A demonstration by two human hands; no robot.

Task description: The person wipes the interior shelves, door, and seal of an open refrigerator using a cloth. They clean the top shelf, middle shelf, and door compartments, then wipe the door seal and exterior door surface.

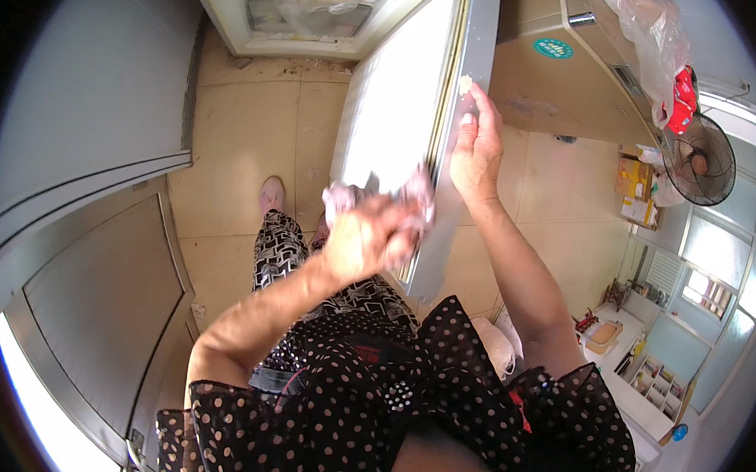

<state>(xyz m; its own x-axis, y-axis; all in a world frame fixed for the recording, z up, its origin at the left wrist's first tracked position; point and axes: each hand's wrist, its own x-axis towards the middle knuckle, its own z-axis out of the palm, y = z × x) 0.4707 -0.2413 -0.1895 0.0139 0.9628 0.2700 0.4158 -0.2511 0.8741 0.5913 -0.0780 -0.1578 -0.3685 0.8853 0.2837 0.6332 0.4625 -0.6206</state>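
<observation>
A pale pink cloth (344,199) is bunched in my left hand (371,236), which is blurred and lies over the lower edge of an open refrigerator door's white inner side (396,94). The cloth also shows beyond my fingers, beside the door's gasket (444,98). My right hand (479,147) rests with extended fingers against the door's grey edge (433,252); it holds nothing visible. A small pale, crumbly piece (465,84) sits on that edge by my fingertips. Above, the refrigerator compartment (309,15) contains plastic-wrapped items.
A beige appliance (556,79) with a teal sticker stands right of the door, with a plastic bag (653,36) on it. Further right are a fan (699,164), cardboard boxes (635,181) and a white table (632,383) bearing an organizer. A grey room door (105,295) is at left.
</observation>
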